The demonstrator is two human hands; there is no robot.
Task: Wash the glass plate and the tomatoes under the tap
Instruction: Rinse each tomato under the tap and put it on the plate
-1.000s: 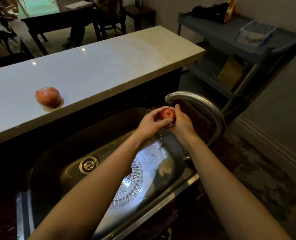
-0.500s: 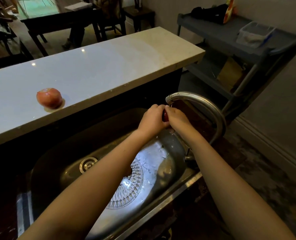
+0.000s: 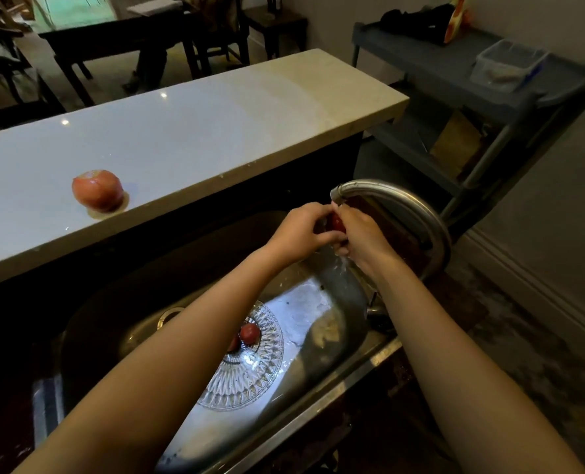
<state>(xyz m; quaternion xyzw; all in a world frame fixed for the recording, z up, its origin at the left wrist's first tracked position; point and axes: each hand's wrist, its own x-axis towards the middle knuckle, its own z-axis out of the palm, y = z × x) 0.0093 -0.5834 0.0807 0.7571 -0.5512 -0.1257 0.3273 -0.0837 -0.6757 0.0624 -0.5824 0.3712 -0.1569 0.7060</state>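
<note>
Both my hands hold a small red tomato (image 3: 337, 223) right under the spout of the curved metal tap (image 3: 407, 206). My left hand (image 3: 301, 230) wraps it from the left and my right hand (image 3: 361, 234) from the right, so little of it shows. Below, a patterned glass plate (image 3: 260, 374) lies on the bottom of the steel sink (image 3: 339, 302), partly hidden by my left forearm. A small tomato (image 3: 249, 333) rests on that plate. A larger wet tomato (image 3: 97, 190) sits on the white counter (image 3: 198, 138) at the left.
The sink drain (image 3: 168, 314) peeks out beside my left forearm. A grey utility cart (image 3: 455, 66) with a clear plastic tub (image 3: 506, 65) stands at the right. Dark tables and chairs (image 3: 120, 39) are beyond the counter.
My hands closed tighter around the tomato under the spout, hiding most of it. My left forearm shifted, so the small tomato on the glass plate now shows.
</note>
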